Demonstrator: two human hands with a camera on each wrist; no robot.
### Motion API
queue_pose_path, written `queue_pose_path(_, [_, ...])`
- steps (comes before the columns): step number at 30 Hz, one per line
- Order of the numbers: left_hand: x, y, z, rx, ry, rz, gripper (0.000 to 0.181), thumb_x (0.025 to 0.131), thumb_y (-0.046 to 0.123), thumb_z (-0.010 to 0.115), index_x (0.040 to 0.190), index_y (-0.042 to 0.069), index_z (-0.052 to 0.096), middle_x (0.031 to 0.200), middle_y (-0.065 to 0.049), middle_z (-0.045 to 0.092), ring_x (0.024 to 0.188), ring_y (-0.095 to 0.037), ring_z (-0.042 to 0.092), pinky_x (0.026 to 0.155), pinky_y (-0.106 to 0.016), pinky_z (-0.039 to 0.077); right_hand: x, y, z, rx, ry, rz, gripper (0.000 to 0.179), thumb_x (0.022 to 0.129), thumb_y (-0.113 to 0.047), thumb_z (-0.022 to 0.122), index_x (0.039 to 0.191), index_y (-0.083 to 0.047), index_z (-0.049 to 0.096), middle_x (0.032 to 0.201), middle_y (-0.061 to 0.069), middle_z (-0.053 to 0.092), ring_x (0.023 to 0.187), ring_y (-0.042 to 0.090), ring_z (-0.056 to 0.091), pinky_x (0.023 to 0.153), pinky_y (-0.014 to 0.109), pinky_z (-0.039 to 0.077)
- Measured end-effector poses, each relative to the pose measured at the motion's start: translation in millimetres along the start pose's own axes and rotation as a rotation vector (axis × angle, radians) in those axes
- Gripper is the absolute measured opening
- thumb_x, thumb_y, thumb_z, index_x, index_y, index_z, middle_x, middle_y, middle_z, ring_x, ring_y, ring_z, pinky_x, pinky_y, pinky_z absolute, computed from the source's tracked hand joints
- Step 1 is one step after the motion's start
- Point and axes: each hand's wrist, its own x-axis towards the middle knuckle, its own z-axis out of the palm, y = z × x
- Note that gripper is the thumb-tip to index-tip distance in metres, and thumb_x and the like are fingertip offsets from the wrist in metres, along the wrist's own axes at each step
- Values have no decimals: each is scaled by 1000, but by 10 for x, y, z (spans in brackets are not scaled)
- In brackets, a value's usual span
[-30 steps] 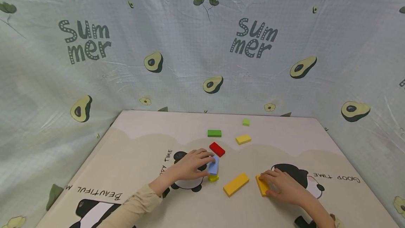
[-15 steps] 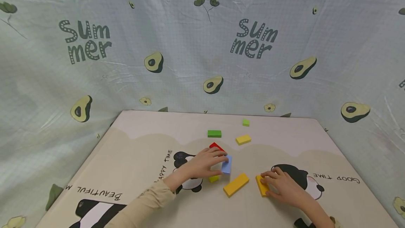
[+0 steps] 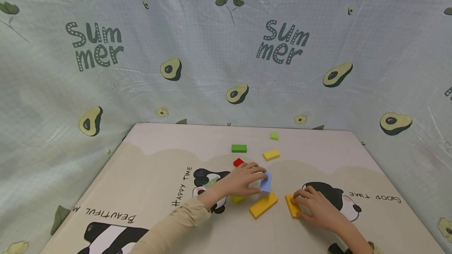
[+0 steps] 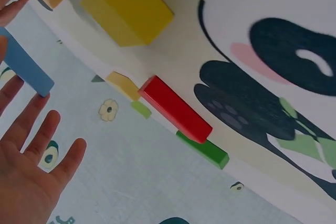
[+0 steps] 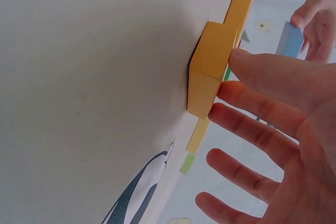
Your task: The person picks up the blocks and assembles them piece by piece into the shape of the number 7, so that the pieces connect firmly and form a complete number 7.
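Note:
My left hand holds a light blue block between thumb and fingers, above the table and just behind a yellow-orange block. In the left wrist view the blue block has fingertips along its edge, and the remaining fingers spread out. To the right, my right hand pinches an orange block that lies on the table. The right wrist view shows the thumb and fingertips at the sides of this block. Partly covered by the left hand are a yellow block and a red block.
Farther back on the panda-print table lie a green block, a pale yellow block and a small light green block. A curtain with avocado prints hangs behind the table's far edge.
My left hand has carried the blue block rightward, from over the yellow block to behind the yellow-orange one, covering more of the red block. The right hand has stayed on its orange block.

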Motion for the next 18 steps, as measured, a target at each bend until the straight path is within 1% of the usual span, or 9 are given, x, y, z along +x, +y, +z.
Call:
queue_pose_path(2, [43, 13, 11, 7, -5, -10, 41, 84, 40, 57, 121, 24, 50, 128, 4, 51, 117, -15, 43, 98, -32, 37, -3, -5, 0, 6, -5, 13, 24, 72, -29, 70, 94, -20, 67, 100, -9, 58, 88, 10, 42, 70, 33, 41])
queue_pose_path(7, [159, 31, 63, 16, -34, -24, 43, 84, 42, 56, 123, 25, 49, 130, 5, 50, 119, -14, 42, 100, -32, 35, 2, -9, -20, 14, -9, 17, 24, 73, -28, 70, 95, -19, 67, 99, -8, 60, 86, 9, 42, 68, 31, 39])
queue_pose_path(11, [252, 45, 117, 34, -40, -18, 44, 84, 43, 56, 123, 26, 48, 130, 5, 49, 119, -14, 42, 99, -31, 35, 5, -12, -32, 18, -13, 23, 24, 73, -28, 70, 95, -19, 67, 100, -8, 60, 85, 9, 42, 68, 31, 39])
queue_pose_path(16, [366, 79, 170, 60, -46, -14, 43, 85, 42, 55, 123, 26, 48, 130, 5, 50, 118, -14, 41, 99, -34, 34, -3, -17, -36, 17, -10, 27, 24, 73, -28, 69, 95, -19, 67, 99, -9, 61, 86, 9, 42, 68, 31, 39])
queue_pose_path(18, [409, 90, 196, 85, -42, -9, 42, 85, 43, 54, 123, 26, 48, 128, 6, 50, 118, -13, 41, 99, -35, 33, -7, -19, -38, 17, -9, 26, 23, 73, -27, 69, 95, -20, 67, 99, -9, 61, 86, 9, 42, 68, 31, 40])
